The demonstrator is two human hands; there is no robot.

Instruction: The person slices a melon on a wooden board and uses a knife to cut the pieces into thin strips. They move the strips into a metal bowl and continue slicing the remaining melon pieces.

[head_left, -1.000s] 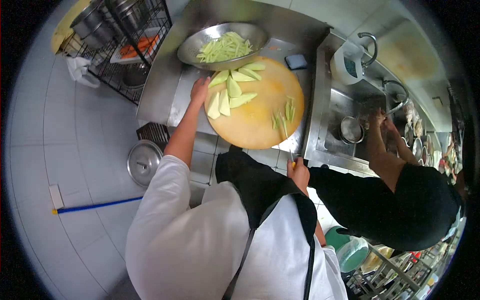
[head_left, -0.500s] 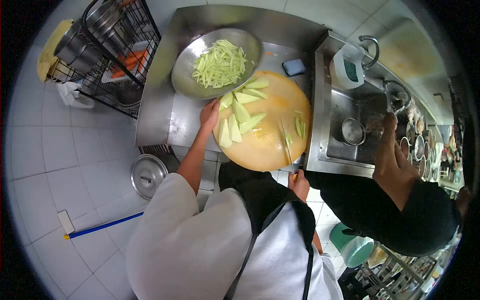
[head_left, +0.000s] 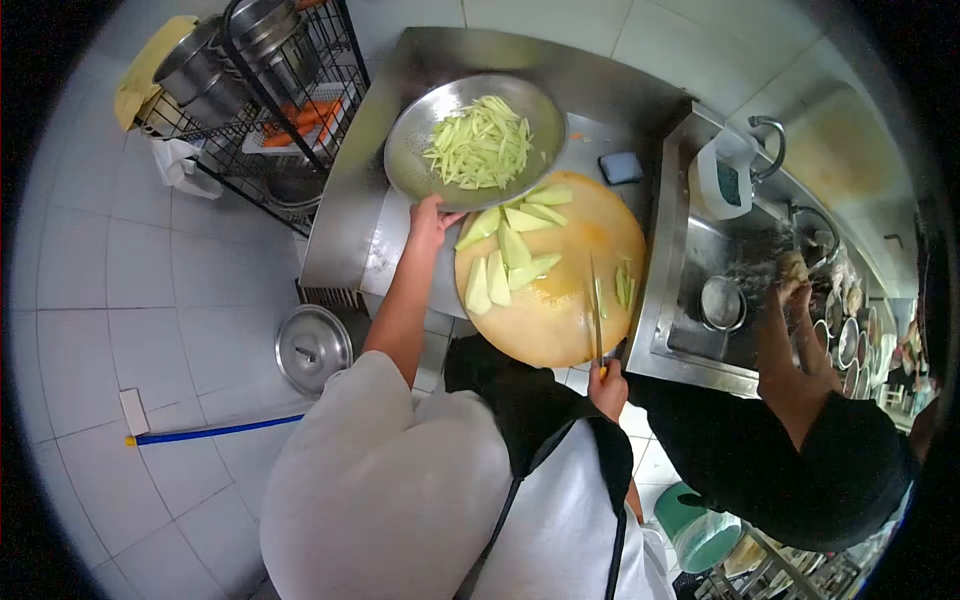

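Observation:
My left hand [head_left: 430, 220] is at the near rim of a metal colander [head_left: 405, 150], its fingers closed on the edge. Inside the colander lies a heap of pale green vegetable strips [head_left: 482, 145]. My right hand [head_left: 607, 389] grips the handle of a knife [head_left: 597, 315], whose blade points away from me over a round yellowish cutting board [head_left: 565, 325]. Several pale green vegetable wedges [head_left: 513, 246] rest on the board's left and far side, close to the colander. A few cut strips [head_left: 625, 284] lie right of the blade.
A blue sponge [head_left: 621, 168] sits behind the board on the steel counter [head_left: 340, 235]. On the right, another person's hands [head_left: 793, 290] are over a sink [head_left: 700, 345] holding a small pot [head_left: 722, 303]. A wire rack [head_left: 345, 60] with pots and carrots stands left.
My left hand has moved up to the colander's rim, and the colander has shifted slightly right and away relative to the board. The other person's hands reach farther into the sink.

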